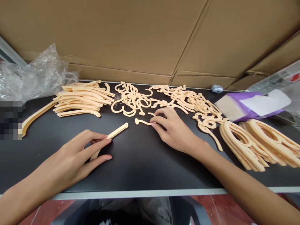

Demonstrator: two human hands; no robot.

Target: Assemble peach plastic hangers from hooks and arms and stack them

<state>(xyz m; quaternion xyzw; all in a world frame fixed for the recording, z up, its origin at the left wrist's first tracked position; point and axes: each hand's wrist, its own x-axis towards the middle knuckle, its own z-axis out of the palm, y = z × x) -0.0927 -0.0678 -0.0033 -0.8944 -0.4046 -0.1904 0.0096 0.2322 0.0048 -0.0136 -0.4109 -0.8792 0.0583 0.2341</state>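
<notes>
My left hand is closed on a cream plastic hanger arm, a straight-looking bar with a hole at its tip, held just over the dark tabletop. The lower end of that bar is hidden behind my fingers. To the right, my right hand pinches a small curved plastic hook with a knobbed end; part of it is covered by my fingertips. Behind it lie a heap of loose hooks and a second heap of curved hook pieces. Stacked hanger arms sit at the back left.
Piled cream hanger parts with oval openings lie at the right. Behind them is a purple and white packet. Clear plastic wrap fills the left back corner. A cardboard wall rises behind the black table.
</notes>
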